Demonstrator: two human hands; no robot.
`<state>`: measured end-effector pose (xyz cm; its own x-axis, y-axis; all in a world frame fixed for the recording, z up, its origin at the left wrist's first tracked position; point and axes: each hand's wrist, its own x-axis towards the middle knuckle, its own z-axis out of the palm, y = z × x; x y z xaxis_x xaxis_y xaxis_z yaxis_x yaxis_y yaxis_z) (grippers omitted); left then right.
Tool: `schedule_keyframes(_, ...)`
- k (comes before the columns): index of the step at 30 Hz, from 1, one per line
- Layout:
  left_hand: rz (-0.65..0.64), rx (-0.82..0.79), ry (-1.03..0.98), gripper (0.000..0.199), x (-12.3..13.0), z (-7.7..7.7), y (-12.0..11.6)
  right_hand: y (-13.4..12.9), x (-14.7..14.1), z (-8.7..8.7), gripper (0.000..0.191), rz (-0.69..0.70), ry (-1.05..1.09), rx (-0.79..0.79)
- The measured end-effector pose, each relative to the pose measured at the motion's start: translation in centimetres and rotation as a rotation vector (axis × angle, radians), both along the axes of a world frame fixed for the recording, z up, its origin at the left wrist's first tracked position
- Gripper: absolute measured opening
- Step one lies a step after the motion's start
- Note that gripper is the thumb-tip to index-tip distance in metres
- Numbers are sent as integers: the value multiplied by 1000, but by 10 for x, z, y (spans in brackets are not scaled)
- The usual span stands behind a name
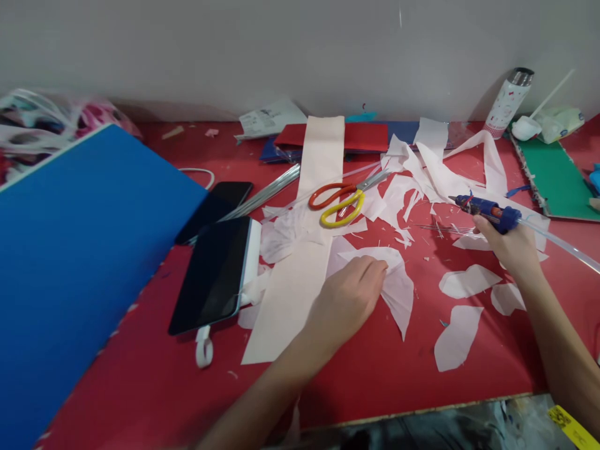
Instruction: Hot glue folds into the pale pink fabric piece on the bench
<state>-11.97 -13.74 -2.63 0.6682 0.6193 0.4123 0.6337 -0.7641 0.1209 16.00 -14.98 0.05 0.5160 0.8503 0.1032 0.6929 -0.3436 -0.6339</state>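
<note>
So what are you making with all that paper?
A person sits at a red table strewn with white paper scraps. The left hand presses down on a cut white paper piece, while the right hand holds a blue hot glue gun with a clear glue stick trailing out the back. Scissors with orange and yellow handles lie on a long white paper strip, beside a tablet.

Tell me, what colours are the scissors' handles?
On the scissors, one handle is orange, the other yellow. The head view shows them, lying on the white paper strip.
</note>
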Motion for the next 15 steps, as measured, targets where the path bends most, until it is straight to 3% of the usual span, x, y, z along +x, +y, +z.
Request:
schedule_keyframes(7,50,36,14,22,-27,2,-15,0,0,-3,37,22,9,16)
schedule_keyframes(15,-25,105,166,32,-18,-6,-18,0,-1,-6,38,61,0,17)
